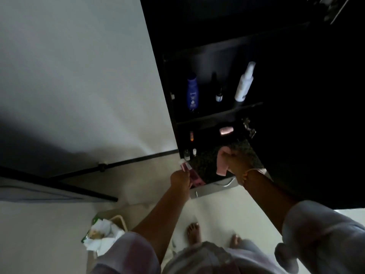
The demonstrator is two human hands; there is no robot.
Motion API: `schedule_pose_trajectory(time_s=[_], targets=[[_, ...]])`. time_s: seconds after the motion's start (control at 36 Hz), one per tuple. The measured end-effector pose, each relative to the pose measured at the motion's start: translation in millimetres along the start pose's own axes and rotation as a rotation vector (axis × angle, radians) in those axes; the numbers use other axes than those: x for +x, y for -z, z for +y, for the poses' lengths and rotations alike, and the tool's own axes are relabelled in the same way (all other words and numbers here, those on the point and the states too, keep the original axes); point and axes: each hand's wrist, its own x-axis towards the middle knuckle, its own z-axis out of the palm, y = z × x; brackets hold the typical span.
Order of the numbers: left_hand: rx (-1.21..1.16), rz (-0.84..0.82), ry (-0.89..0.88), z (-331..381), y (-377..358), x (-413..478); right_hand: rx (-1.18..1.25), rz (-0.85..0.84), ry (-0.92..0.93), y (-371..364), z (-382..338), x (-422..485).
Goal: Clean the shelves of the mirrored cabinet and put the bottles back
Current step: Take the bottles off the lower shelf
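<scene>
The dark cabinet (217,115) stands open at the upper right. On its upper shelf stand a blue bottle (192,93), a small dark dropper bottle (218,94) and a white spray bottle (244,84). Lower down lie a pinkish bottle (226,131) and a slim small bottle (191,136). My left hand (180,179) grips a pink bottle (192,174) at the cabinet's lower left corner. My right hand (233,161) holds a pink cloth (222,162) over the speckled dark counter (205,161).
Two small bottles (190,153) stand at the counter's left edge. A bin (104,232) stuffed with paper sits on the pale floor at lower left. A black rail (136,160) runs along the white wall. My bare feet (194,232) are below the counter.
</scene>
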Motion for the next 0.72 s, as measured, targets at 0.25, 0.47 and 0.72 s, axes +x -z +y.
schedule_pose_trajectory(time_s=[0.25, 0.47, 0.72], targets=[[0.279, 0.178, -0.026, -58, -1, 84, -0.144, -0.175, 0.012, -47, 53, 48], [0.287, 0.329, -0.130, -50, -24, 82, -0.216, -0.280, 0.094, -82, 71, 80], [0.353, 0.411, -0.156, -59, -23, 97, -0.236, -0.296, 0.136, -98, 72, 94]])
